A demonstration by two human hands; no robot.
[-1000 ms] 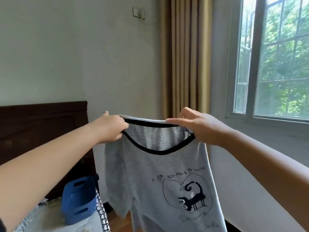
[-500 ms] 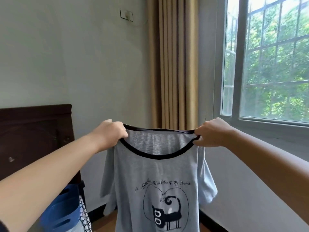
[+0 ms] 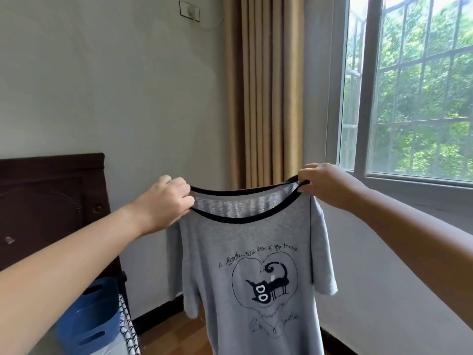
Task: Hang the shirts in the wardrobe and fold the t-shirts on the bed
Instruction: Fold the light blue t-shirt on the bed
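Observation:
A grey t-shirt (image 3: 253,254) with a black neckband and a black cat drawn inside a heart hangs upright in the air in front of me, print facing me. My left hand (image 3: 166,201) grips the left end of its neckline. At the right end of the neckline my right hand (image 3: 325,185) grips the shoulder, so the collar is stretched wide between both hands. The shirt's hem runs out of the frame at the bottom. Only the bed's patterned edge (image 3: 126,326) shows at the lower left.
A blue plastic basket (image 3: 89,321) sits on the bed at the lower left. The dark wooden headboard (image 3: 51,206) stands behind it against the wall. A tan curtain (image 3: 266,93) hangs ahead, a barred window (image 3: 414,85) to the right. Wooden floor (image 3: 174,334) shows below the shirt.
My hands have drawn apart, my right hand sliding out to the collar's right end. The shirt now hangs flatter and straighter, and the view has tilted up and rightward.

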